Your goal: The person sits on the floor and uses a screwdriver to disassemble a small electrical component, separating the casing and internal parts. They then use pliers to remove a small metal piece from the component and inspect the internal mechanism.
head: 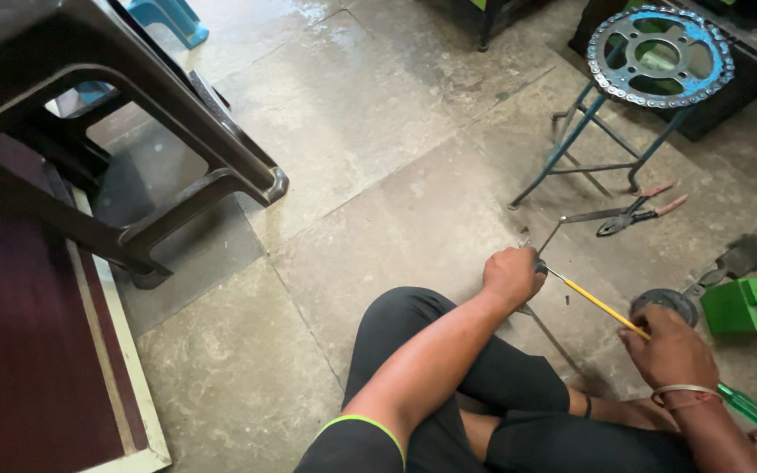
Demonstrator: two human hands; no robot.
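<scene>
Our left hand [512, 275] fists tight around a small metal part [540, 265]; our right hand [669, 349] wraps the yellow-shafted screwdriver [602, 307] above the floor [370, 158].

packages: you have one, a green box [751, 305] on the floor at far right, just right of your right hand [669, 350] | shape: squat, rectangular, bright green with a small pale patch on its side | labels: too small to tell | signs: none | screens: none
</scene>
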